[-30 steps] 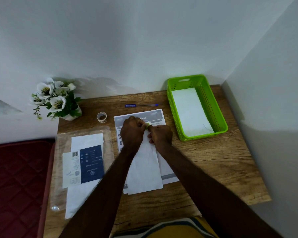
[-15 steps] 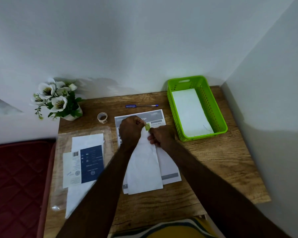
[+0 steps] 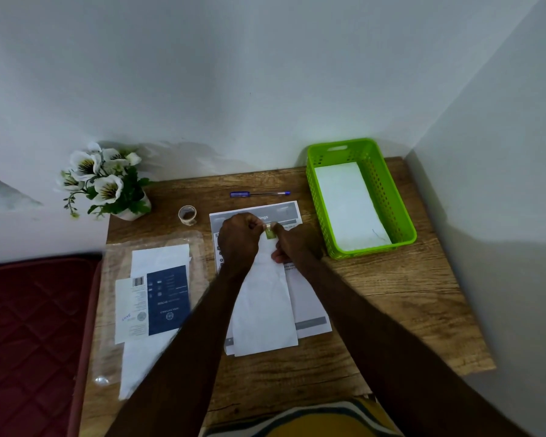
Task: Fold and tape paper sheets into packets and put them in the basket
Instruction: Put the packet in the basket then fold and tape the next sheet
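A folded white paper packet (image 3: 262, 310) lies lengthwise on a printed sheet (image 3: 309, 304) in the middle of the wooden desk. My left hand (image 3: 238, 239) and my right hand (image 3: 293, 242) meet at the packet's far end, fingers curled. Between them they pinch a small greenish piece of tape (image 3: 270, 232) over that end. The green basket (image 3: 363, 197) stands at the back right with one white packet (image 3: 349, 206) lying flat inside it.
A small tape roll (image 3: 187, 214) and a blue pen (image 3: 259, 193) lie behind the sheet. A clear sleeve with papers and a dark blue leaflet (image 3: 158, 298) covers the left side. A flower pot (image 3: 108, 184) stands at the back left. Walls close off the back and right.
The hands have parted slightly, exposing the tape piece between them. My right hand has slid a little right and towards me along the packet's end.
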The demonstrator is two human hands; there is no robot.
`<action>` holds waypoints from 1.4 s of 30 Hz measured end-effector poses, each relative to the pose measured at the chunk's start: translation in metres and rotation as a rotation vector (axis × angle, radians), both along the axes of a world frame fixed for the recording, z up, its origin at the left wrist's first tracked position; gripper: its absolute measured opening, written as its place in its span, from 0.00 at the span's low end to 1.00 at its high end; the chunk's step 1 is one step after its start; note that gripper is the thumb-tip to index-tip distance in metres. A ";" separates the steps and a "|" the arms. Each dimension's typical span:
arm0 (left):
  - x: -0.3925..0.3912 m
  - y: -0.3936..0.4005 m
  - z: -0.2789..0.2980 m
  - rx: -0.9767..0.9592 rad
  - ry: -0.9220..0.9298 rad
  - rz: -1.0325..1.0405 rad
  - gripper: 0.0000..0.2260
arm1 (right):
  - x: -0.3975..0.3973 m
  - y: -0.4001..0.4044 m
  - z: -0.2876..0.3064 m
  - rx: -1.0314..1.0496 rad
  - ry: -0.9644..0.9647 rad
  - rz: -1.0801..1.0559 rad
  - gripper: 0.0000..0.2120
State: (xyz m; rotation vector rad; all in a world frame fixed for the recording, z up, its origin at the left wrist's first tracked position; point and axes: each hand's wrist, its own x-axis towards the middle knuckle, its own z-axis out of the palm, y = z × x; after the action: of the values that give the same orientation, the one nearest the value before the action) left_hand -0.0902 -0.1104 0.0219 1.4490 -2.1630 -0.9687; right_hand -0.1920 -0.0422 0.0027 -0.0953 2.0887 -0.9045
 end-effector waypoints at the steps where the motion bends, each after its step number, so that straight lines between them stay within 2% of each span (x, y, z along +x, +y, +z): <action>1: 0.000 0.000 0.000 0.002 0.003 0.005 0.04 | 0.000 0.001 0.000 -0.001 0.007 0.011 0.33; 5: 0.000 0.001 0.000 0.004 0.010 0.020 0.05 | -0.001 0.004 0.007 -0.004 0.006 0.071 0.28; 11: 0.000 0.003 0.003 -0.011 0.017 0.032 0.05 | -0.005 0.016 0.029 -0.048 -0.097 0.104 0.19; 15: 0.000 0.005 0.005 -0.020 0.016 0.043 0.05 | -0.001 0.019 0.036 -0.015 -0.079 0.138 0.20; 19: 0.000 0.011 0.008 -0.044 0.024 0.050 0.04 | -0.003 0.023 0.046 -0.010 -0.150 0.170 0.16; 23: 0.000 0.010 0.010 -0.061 -0.009 0.038 0.06 | -0.002 0.022 0.050 0.005 -0.155 0.133 0.12; 27: 0.004 0.007 0.012 -0.174 -0.127 0.017 0.09 | 0.001 0.022 0.050 -0.013 -0.145 0.101 0.09; 32: 0.019 0.001 0.012 -0.230 -0.336 0.032 0.11 | 0.000 0.021 0.049 -0.009 -0.160 0.102 0.11; 35: 0.029 -0.003 0.009 -0.248 -0.397 0.060 0.12 | 0.001 0.021 0.049 -0.019 -0.153 0.093 0.10; 40: 0.030 -0.007 0.013 -0.149 -0.403 0.133 0.17 | 0.002 0.021 0.045 -0.022 -0.158 0.088 0.11; 42: 0.029 -0.008 0.016 -0.090 -0.350 0.142 0.17 | 0.002 0.020 0.044 -0.011 -0.168 0.093 0.11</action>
State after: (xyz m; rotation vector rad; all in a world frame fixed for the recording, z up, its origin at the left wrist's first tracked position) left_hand -0.0612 -0.1185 0.0382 1.8094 -2.2633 -0.5957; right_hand -0.1898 -0.0221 0.0470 -0.1172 1.9085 -0.8390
